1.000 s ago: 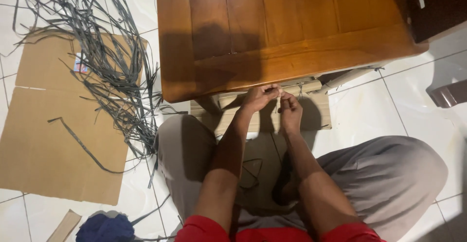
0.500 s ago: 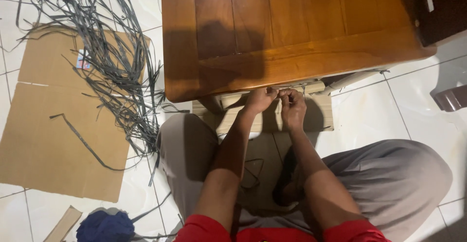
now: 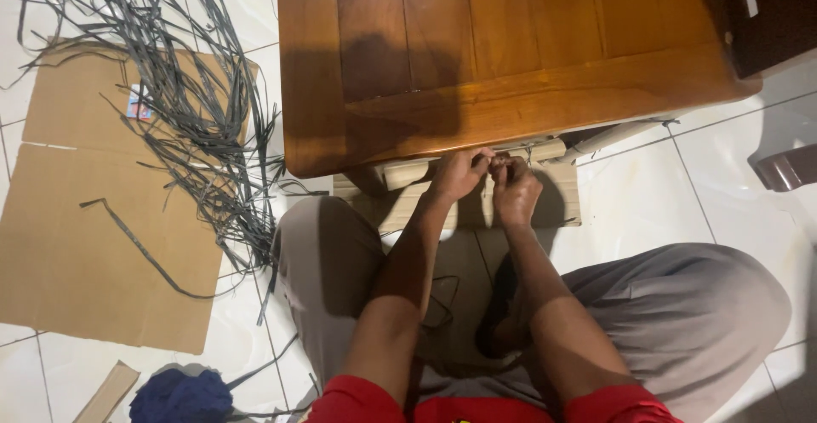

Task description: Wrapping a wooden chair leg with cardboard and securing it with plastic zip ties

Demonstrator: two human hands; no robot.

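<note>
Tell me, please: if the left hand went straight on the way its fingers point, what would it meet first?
Probably the right hand: the left hand points toward it, fingertips nearly touching. Just past them lies the pale bamboo-like rod under the wooden table edge; depth is unclear.

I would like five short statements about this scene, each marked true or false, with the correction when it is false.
1. Both hands, left hand and right hand, meet at the edge of the wooden table. True.
2. The pile of grey strips lies to the person's right. False: it lies left, partly on the flat cardboard.
3. The floor is carpeted. False: white tiles.
4. A blue bundle lies on the table. False: on the floor.
5. The person's sleeves are red. True.
</note>
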